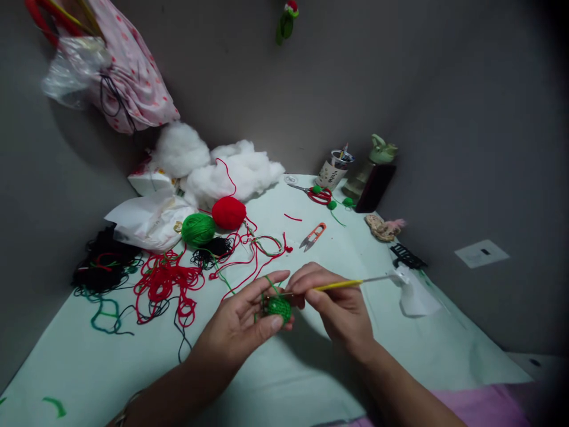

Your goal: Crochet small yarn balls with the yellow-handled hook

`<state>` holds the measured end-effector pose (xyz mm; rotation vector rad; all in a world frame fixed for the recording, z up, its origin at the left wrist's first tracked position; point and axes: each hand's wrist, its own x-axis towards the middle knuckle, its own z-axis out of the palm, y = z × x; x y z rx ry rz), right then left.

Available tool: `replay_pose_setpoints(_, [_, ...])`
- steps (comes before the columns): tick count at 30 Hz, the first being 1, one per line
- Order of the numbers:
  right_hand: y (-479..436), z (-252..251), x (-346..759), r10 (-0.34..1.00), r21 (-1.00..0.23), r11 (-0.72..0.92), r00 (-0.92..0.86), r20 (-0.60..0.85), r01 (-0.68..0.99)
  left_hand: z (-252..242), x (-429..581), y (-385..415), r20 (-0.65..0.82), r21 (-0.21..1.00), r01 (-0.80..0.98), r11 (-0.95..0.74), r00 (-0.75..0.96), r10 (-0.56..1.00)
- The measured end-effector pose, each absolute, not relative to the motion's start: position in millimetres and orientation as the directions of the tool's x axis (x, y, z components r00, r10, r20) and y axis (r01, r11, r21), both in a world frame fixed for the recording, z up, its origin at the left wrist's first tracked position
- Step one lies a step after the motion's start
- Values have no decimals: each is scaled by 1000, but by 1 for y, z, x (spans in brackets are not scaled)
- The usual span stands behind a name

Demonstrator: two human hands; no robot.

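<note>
My left hand [249,320] pinches a small green crocheted piece [280,309] between thumb and fingers, with green yarn looped over the index finger. In my right hand [338,311] is a crochet hook [340,285] with a yellow handle, gripped like a pencil. Its thin metal tip reaches the top edge of the green piece; whether it sits inside a stitch is too small to tell. From my left hand the green strand runs back toward a green yarn ball [198,230], which touches a red yarn ball [229,213].
Orange thread snips [313,236] lie beyond my hands, with red-handled scissors [319,195] farther back. Tangled red yarn [166,281] and black yarn [104,261] spread at left. White stuffing [235,172] is piled behind. A pen cup [333,169] and green-lidded bottle [367,172] stand back right.
</note>
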<state>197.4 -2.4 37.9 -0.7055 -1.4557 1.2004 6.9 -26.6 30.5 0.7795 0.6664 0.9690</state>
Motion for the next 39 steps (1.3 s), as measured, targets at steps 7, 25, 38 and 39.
replay_pose_setpoints(7, [-4,41,195,828,-873,486,-295,476,-46,18,7,-27,-176,866,-394,309,338,924])
replay_pose_setpoints(25, [-1,36,199,909,-927,130,-332,253,-353,27,6,-29,-59,961,-253,109,196,979])
replay_pose_setpoints(38, [-3,55,204,625,-620,750,-557,547,231,30,2,-21,87,994,46,-96,165,982])
replay_pose_setpoints(39, [-3,52,201,569,-489,815,-583,580,310,29,2,-20,86,995,44,-93,148,985])
